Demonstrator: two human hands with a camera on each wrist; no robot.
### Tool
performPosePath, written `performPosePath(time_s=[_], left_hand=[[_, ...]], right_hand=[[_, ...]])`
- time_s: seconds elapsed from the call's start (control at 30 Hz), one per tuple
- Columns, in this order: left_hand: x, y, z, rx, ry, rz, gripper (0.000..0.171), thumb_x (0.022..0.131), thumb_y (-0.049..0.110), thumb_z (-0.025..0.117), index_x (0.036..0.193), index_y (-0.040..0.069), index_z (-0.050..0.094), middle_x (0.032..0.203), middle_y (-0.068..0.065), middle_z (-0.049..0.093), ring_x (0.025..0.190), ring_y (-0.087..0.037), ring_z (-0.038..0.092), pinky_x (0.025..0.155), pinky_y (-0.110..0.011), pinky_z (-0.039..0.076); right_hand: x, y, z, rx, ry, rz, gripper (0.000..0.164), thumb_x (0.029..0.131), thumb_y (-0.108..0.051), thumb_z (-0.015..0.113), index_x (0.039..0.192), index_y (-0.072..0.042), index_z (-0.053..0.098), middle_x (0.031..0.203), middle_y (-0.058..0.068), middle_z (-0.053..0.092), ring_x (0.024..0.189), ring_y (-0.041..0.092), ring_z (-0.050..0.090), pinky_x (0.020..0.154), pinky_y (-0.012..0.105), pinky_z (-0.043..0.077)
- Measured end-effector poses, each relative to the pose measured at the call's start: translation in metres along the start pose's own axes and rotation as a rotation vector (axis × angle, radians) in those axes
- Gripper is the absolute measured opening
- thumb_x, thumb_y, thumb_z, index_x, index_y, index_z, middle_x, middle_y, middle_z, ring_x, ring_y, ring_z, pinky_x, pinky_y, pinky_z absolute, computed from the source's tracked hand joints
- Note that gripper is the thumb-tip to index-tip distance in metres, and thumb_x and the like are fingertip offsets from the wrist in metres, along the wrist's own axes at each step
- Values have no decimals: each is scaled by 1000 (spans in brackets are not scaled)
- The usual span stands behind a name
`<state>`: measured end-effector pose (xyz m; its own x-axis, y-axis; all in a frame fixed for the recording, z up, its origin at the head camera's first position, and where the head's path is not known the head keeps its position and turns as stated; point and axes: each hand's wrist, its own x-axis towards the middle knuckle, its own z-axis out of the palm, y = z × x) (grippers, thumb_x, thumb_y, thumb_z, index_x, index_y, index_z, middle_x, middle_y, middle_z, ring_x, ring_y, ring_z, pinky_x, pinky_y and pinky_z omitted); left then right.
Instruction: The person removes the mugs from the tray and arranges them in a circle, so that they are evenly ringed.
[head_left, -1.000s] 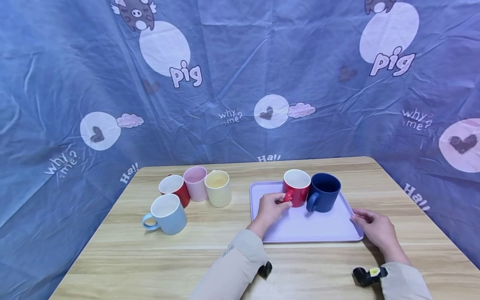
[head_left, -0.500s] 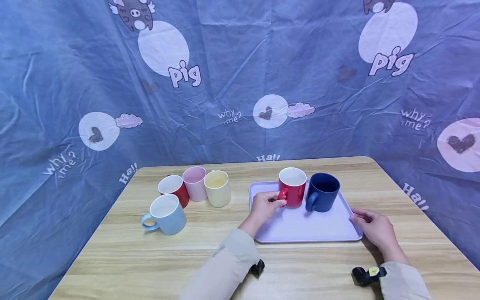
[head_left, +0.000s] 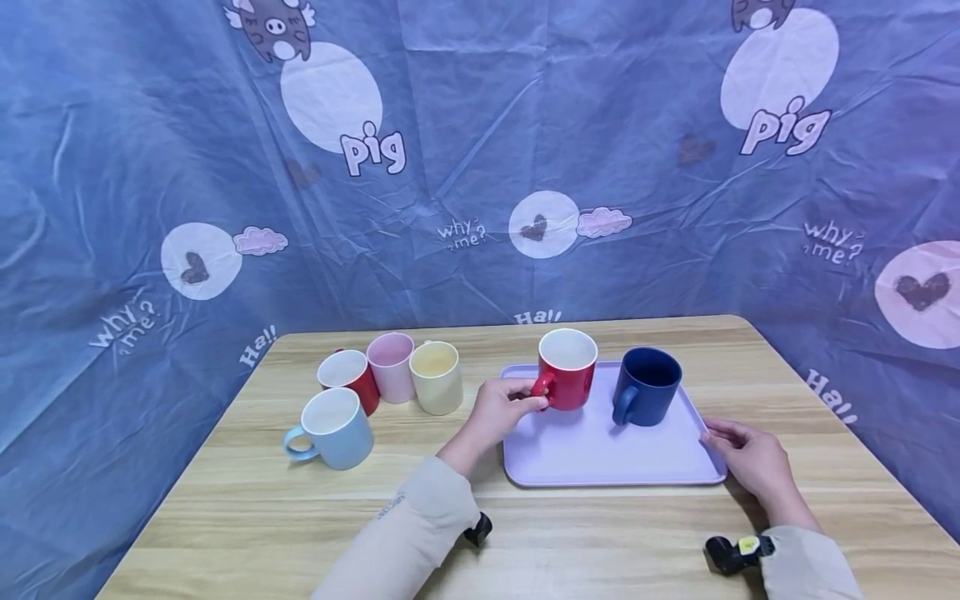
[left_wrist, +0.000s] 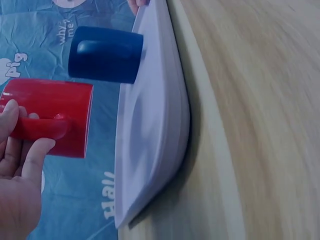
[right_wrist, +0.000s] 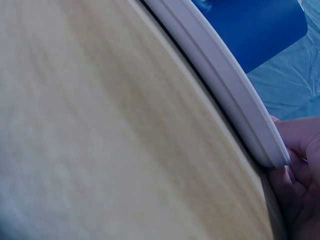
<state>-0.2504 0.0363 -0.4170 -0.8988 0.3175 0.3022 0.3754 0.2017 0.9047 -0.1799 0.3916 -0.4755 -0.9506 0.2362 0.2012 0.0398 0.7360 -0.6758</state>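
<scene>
My left hand pinches the handle of a red mug with a white inside. The mug is upright over the left part of a lilac tray, and in the left wrist view a gap shows between its base and the tray. A dark blue mug stands on the tray towards the back right, handle facing the front left. At the tray's right edge my right hand grips the rim, and in the right wrist view the thumb and curled fingers lie at the tray corner.
Left of the tray stand a light blue mug, a second red mug, a pink mug and a pale yellow mug, close together. A patterned blue cloth hangs behind the wooden table.
The red mug has risen off the tray and shifted left, away from the dark blue mug, with my left hand on its handle. My right hand has stayed at the tray's edge.
</scene>
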Motion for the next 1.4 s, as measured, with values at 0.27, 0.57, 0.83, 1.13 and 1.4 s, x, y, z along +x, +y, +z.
performPosePath(time_s=[0.27, 0.57, 0.83, 1.13, 1.4], left_hand=[[-12, -3, -30, -5, -80, -31, 21, 81, 4, 74, 101, -2, 73, 86, -9, 72, 77, -8, 59, 68, -20, 50], [-32, -8, -66, -6, -176, 14, 25, 82, 1, 72, 105, -8, 69, 92, -16, 70, 79, -9, 59, 72, -23, 52], [-56, -13, -94, 47, -204, -35, 25, 82, 4, 73, 105, -7, 70, 87, -11, 70, 78, -11, 59, 71, -23, 51], [-80, -16, -123, 67, -208, -82, 28, 83, 6, 73, 107, -7, 69, 92, -11, 69, 81, -13, 58, 70, -23, 52], [-95, -25, -145, 111, -169, -51, 25, 82, 8, 74, 103, -5, 71, 90, -7, 70, 79, -9, 59, 69, -23, 52]], right_hand=[[-1, -1, -1, 1, 4, -9, 41, 91, -28, 65, 113, 7, 64, 96, 19, 69, 74, -11, 48, 63, 17, 41], [-2, -2, -1, -3, 11, -8, 40, 91, -27, 65, 113, 7, 65, 96, 19, 69, 73, -11, 48, 63, 18, 41], [-1, -1, -1, -10, 11, -11, 41, 91, -28, 65, 113, 7, 65, 95, 19, 70, 76, -3, 52, 63, 19, 41], [-1, 0, 0, 5, 14, -10, 41, 91, -27, 65, 114, 6, 65, 95, 18, 70, 72, -14, 47, 62, 17, 41], [-1, -1, 0, 14, 17, -19, 40, 91, -26, 65, 114, 7, 64, 95, 19, 70, 71, -14, 48, 62, 14, 41]])
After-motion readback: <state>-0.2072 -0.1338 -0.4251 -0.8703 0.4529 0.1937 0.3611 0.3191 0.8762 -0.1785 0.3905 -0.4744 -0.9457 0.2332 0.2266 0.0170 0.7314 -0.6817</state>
